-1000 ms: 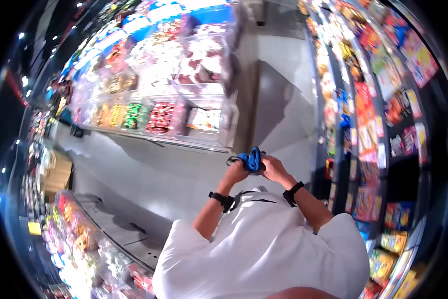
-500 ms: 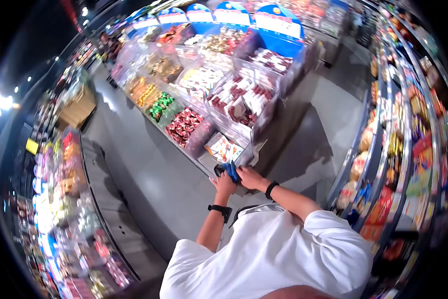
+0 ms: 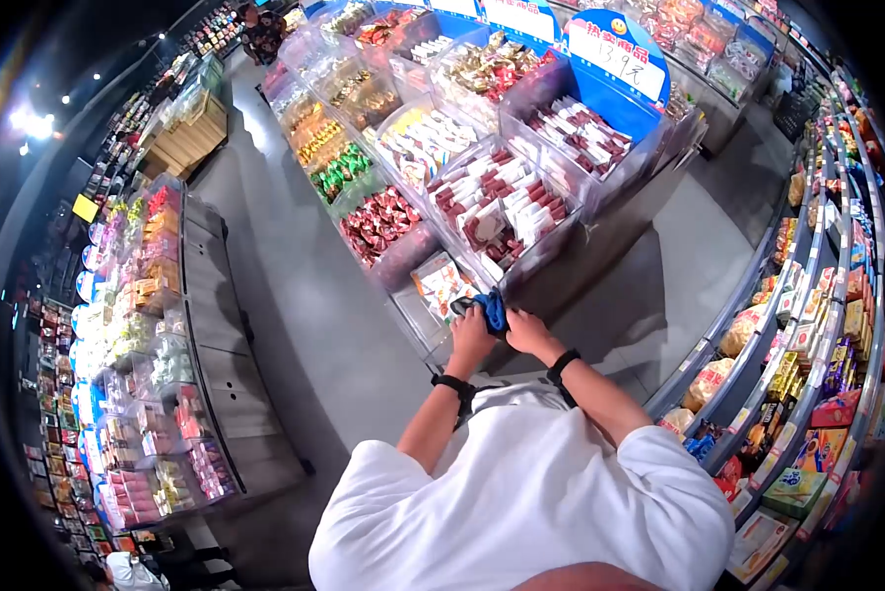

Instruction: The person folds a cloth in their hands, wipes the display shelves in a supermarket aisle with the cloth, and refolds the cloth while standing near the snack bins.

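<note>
A bunched blue and black cloth item (image 3: 491,309) is held between my two hands, in front of the white shirt. My left hand (image 3: 471,333) is closed on its left part, where a dark loop sticks out. On its right side my right hand (image 3: 528,332) grips it with curled fingers. Just beyond the hands is the near corner of a clear candy bin display, with a white and orange packet (image 3: 442,284) in the corner bin. Red-wrapped candies (image 3: 378,225) and red and white sticks (image 3: 500,207) fill bins further along.
Shelves of packaged snacks (image 3: 815,369) curve along the right. To the left stands another candy display (image 3: 152,345) with a grey side. A wooden crate (image 3: 188,135) is at the upper left. Two people, one (image 3: 261,35) far off and one (image 3: 135,571) at the lower left, are partly visible.
The view has turned, so the candy bins have shifted and look sharper. The hands still hold the blue cloth item, now beside the bin corner. A person at the lower left has come into view.
</note>
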Motion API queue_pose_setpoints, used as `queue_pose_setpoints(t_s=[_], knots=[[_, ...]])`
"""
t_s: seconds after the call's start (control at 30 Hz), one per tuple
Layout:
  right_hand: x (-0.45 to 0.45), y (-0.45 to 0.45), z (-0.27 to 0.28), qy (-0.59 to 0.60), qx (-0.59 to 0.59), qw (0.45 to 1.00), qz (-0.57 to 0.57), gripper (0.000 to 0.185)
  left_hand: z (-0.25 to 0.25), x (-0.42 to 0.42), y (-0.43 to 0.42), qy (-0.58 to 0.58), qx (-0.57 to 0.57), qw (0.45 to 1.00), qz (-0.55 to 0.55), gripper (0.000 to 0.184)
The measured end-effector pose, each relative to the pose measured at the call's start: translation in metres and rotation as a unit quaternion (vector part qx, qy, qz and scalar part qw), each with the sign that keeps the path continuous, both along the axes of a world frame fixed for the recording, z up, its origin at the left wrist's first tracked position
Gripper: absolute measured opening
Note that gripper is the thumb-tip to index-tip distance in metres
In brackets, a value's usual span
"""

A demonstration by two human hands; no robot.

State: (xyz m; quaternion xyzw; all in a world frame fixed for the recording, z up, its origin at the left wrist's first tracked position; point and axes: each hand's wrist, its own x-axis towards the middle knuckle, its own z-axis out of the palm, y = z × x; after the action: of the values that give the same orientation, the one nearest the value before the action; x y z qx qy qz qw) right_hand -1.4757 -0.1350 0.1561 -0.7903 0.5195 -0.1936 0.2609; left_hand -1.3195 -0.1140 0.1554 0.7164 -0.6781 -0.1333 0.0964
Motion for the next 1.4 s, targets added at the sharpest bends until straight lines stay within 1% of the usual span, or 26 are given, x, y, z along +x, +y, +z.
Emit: queue_pose_setpoints(t_s=[0.07, 0.1, 0.13, 0.17, 0.2, 0.27, 0.3, 0.33, 0.37, 0.43, 0.53, 0.57, 0.6, 0.67, 0.73, 0.77, 0.8, 0.87, 0.93, 0.97, 1.0, 1.03, 1.1, 1.23, 1.33, 1.4], knots=[[-0.010, -0.008, 0.001, 0.036, 0.127, 0.989, 0.059, 0.034, 0.004, 0.008, 0.001, -0.039, -0.015, 0.999, -0.021, 0.056], [-0.009, -0.014, -0.005, -0.021, 0.089, 0.993, 0.080, 0.034, -0.001, 0.015, -0.001, -0.053, 0.000, 0.999, -0.001, 0.048], [-0.006, -0.021, -0.005, -0.020, 0.096, 0.992, 0.074, 0.034, 0.006, 0.026, 0.003, -0.049, -0.023, 0.999, -0.006, 0.042], [-0.001, -0.032, -0.003, -0.067, 0.137, 0.983, 0.102, 0.033, 0.003, 0.039, 0.004, -0.069, -0.035, 0.997, -0.016, 0.038], [0.001, -0.034, -0.004, -0.114, 0.180, 0.968, 0.130, 0.032, -0.006, 0.053, 0.001, -0.094, 0.035, 0.995, 0.006, 0.044], [0.006, -0.036, -0.021, -0.163, 0.242, 0.948, 0.126, 0.033, 0.016, 0.062, 0.006, -0.096, 0.040, 0.995, 0.001, 0.037], [0.005, -0.032, -0.031, -0.056, 0.230, 0.963, 0.131, 0.037, 0.014, 0.065, 0.009, -0.104, 0.034, 0.994, 0.005, 0.028], [0.002, -0.031, -0.028, 0.007, 0.213, 0.954, 0.210, 0.039, 0.011, 0.067, 0.014, -0.112, 0.030, 0.993, 0.011, 0.020], [-0.002, -0.031, -0.026, 0.022, 0.237, 0.946, 0.221, 0.043, 0.007, 0.069, 0.016, -0.108, 0.032, 0.994, 0.014, 0.020], [-0.016, -0.039, -0.009, 0.045, 0.289, 0.921, 0.258, 0.047, -0.001, 0.068, 0.016, -0.089, -0.048, 0.995, -0.010, 0.020], [-0.064, -0.069, -0.007, 0.022, 0.330, 0.889, 0.317, 0.046, 0.021, 0.060, 0.008, -0.091, -0.036, 0.995, 0.018, 0.018], [-0.081, -0.080, 0.001, 0.027, 0.363, 0.870, 0.333, 0.043, 0.035, 0.054, 0.006, -0.077, -0.027, 0.996, 0.037, 0.017], [-0.095, -0.091, 0.023, 0.038, 0.394, 0.848, 0.353, 0.042, 0.055, 0.047, -0.002, -0.045, 0.071, 0.993, 0.087, 0.018], [-0.120, -0.104, 0.050, 0.041, 0.361, 0.836, 0.410, 0.039, 0.088, 0.032, -0.009, 0.007, 0.073, 0.989, 0.130, 0.025], [-0.131, -0.116, 0.143, 0.025, 0.289, 0.850, 0.439, 0.036, 0.108, 0.016, -0.014, 0.063, -0.074, 0.989, 0.113, 0.031], [-0.134, -0.124, 0.174, -0.072, 0.236, 0.863, 0.441, 0.036, 0.123, 0.007, -0.019, 0.084, -0.117, 0.987, 0.070, 0.036], [-0.136, -0.131, 0.202, -0.171, 0.182, 0.865, 0.436, 0.035, 0.133, -0.005, -0.025, 0.114, -0.156, 0.980, 0.049, 0.037], [-0.140, -0.143, 0.256, -0.210, 0.028, 0.898, 0.386, 0.034, 0.144, -0.031, -0.041, 0.143, -0.175, 0.974, -0.008, 0.040], [-0.145, -0.143, 0.307, -0.287, -0.118, 0.889, 0.335, 0.034, 0.149, -0.066, -0.063, 0.131, -0.216, 0.967, -0.030, 0.045], [-0.147, -0.140, 0.329, -0.349, -0.194, 0.860, 0.317, 0.037, 0.143, -0.084, -0.077, 0.133, -0.224, 0.965, -0.023, 0.050], [-0.160, -0.141, 0.351, -0.292, -0.253, 0.859, 0.336, 0.026, 0.122, -0.096, -0.094, 0.129, -0.206, 0.970, -0.017, 0.051], [-0.163, -0.138, 0.366, -0.373, -0.263, 0.815, 0.357, 0.019, 0.128, -0.111, -0.105, 0.162, -0.152, 0.975, 0.016, 0.049], [-0.166, -0.140, 0.381, -0.424, -0.300, 0.760, 0.391, 0.022, 0.097, -0.129, -0.119, 0.187, -0.237, 0.953, 0.026, 0.045], [-0.169, -0.134, 0.395, -0.421, -0.355, 0.774, 0.311, 0.025, 0.096, -0.133, -0.104, 0.138, -0.280, 0.949, 0.040, 0.054], [-0.168, -0.138, 0.396, -0.455, -0.326, 0.778, 0.284, 0.028, 0.093, -0.119, -0.080, 0.014, -0.270, 0.956, 0.116, 0.050], [-0.178, -0.145, 0.399, -0.422, -0.280, 0.796, 0.332, 0.030, 0.090, -0.108, -0.064, 0.009, -0.249, 0.958, 0.144, 0.047]])
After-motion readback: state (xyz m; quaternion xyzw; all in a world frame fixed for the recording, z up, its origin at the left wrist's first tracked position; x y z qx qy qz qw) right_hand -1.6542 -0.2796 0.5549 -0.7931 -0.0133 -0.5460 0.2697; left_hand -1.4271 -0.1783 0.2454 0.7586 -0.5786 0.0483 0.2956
